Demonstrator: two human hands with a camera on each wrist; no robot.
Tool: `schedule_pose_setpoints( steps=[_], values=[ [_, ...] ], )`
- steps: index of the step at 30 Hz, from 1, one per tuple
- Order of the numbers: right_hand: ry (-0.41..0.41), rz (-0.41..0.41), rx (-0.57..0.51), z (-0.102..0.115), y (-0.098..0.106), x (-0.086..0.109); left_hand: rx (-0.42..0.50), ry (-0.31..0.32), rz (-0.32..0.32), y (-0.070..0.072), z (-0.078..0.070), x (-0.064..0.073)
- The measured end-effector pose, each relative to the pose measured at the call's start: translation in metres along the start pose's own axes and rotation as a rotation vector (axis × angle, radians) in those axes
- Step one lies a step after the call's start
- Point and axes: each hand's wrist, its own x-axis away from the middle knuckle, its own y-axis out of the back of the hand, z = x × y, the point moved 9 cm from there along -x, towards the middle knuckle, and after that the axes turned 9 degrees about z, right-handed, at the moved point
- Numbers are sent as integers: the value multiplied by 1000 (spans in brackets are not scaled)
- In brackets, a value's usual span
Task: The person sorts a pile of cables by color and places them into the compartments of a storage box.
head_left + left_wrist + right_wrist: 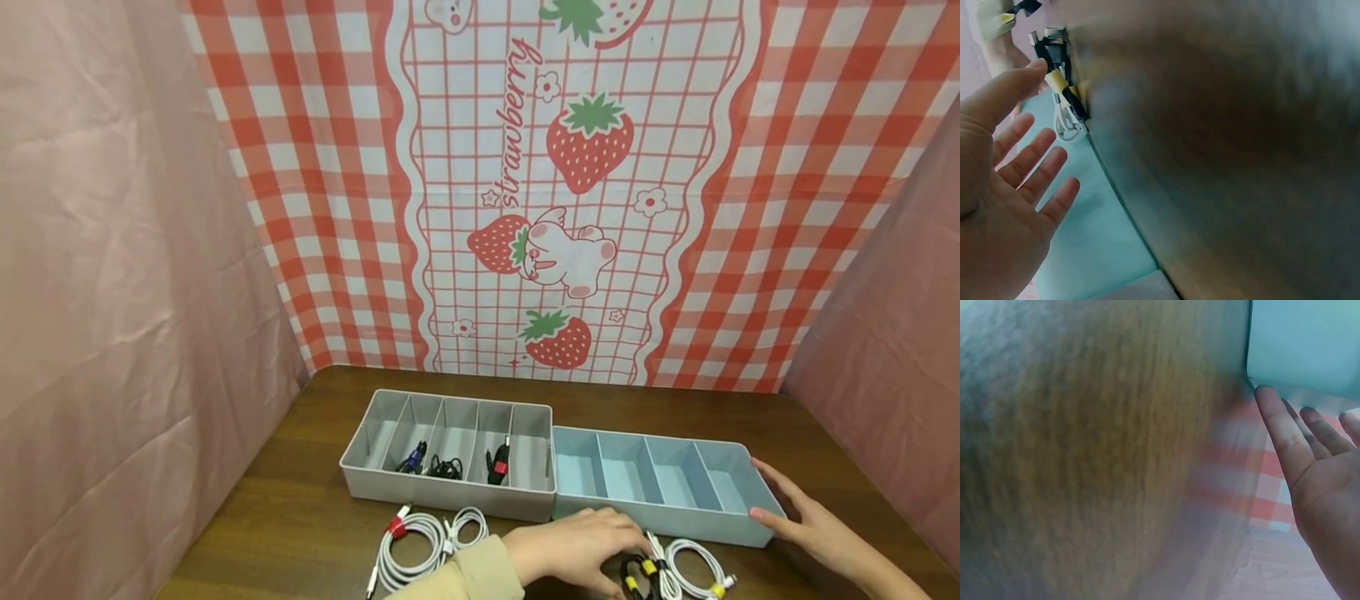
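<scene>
My left hand [573, 546] is over the table close to a bundled black cable [633, 575] with yellow ties. In the left wrist view its fingers are spread and the palm holds nothing; the black cable [1060, 78] shows beyond the thumb. At the right end of a blue divided box [660, 518] is my right hand [810, 521], its thumb by the front corner and its fingers along the end wall. The right wrist view shows those fingers [1285, 434] fairly straight, with tips right at the box [1304, 347]. The blue box's compartments hold nothing visible.
A grey divided box [450, 496] stands against the blue box's left end, with black cables [446, 468] in some compartments. Coiled white cables [408, 567] lie in front of it. Another white cable [693, 546] lies before the blue box. A checked strawberry cloth [585, 250] hangs behind.
</scene>
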Motion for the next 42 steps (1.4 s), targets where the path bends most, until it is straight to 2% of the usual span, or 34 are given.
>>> schedule_pose_setpoints(
  steps=[8,13,18,26,34,42],
  values=[
    [-24,40,-60,-2,-2,-1,-99,-30,43,-6,-2,-9],
    [-27,31,4,0,0,-2,-99,-35,69,-9,-2,-10],
    [-50,46,-41,-1,0,-3,-80,-35,93,-11,-1,-8],
    [-47,57,-86,-4,-1,-3,-134,-35,63,-10,-3,-3],
    [-37,47,-65,-4,-2,-3,-169,-52,50,-8,-7,1],
    [-33,36,-45,-3,-2,-2,-148,-82,30,-3,-11,7]
  ],
)
